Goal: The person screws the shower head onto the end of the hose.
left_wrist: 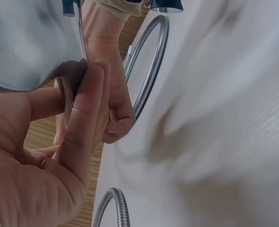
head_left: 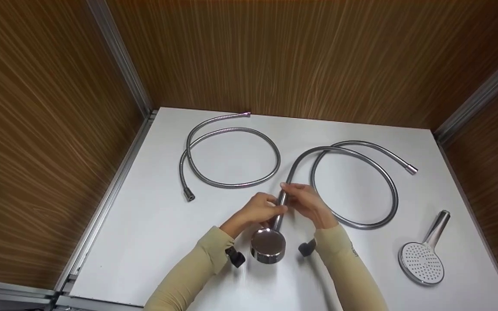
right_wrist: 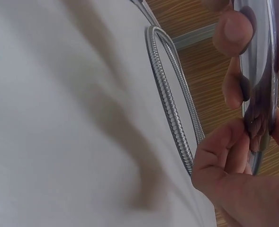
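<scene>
My left hand grips the chrome handle of a round shower head, whose disc hangs toward me over the white table. At the far end of that handle, my right hand pinches the end of a smooth grey shower hose. In the right wrist view the handle and hose end run in one line, and fingers of both hands partly hide the joint. The left wrist view shows the left fingers curled round the handle beneath the shower head's disc.
A ribbed metal shower hose lies looped at the back left of the white table. On the right, the grey hose's free end rests near a second shower head, nozzles up. Wood-grain panels enclose the back and sides.
</scene>
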Action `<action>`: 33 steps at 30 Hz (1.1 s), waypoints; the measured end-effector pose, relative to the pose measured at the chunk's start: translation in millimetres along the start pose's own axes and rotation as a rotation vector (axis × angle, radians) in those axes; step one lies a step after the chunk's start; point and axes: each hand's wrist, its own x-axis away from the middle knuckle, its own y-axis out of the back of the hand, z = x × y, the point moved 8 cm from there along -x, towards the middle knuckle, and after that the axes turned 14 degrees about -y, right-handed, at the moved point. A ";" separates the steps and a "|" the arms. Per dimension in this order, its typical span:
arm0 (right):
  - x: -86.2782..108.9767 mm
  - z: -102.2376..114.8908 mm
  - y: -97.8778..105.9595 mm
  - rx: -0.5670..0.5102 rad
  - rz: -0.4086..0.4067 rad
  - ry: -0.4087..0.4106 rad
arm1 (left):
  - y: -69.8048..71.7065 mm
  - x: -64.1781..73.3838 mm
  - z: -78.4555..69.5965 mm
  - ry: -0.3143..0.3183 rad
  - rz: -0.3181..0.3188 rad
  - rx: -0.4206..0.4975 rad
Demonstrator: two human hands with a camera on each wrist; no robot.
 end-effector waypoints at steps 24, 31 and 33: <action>9.1 12.6 3.0 -0.015 0.096 0.060 | -5.1 0.9 -4.7 -0.066 0.021 0.059; 11.8 14.0 8.7 0.046 -0.039 0.050 | -5.6 1.3 -3.1 -0.058 0.015 0.042; 11.4 12.7 11.1 0.054 -0.083 0.042 | -6.0 1.3 -2.3 -0.051 0.014 0.045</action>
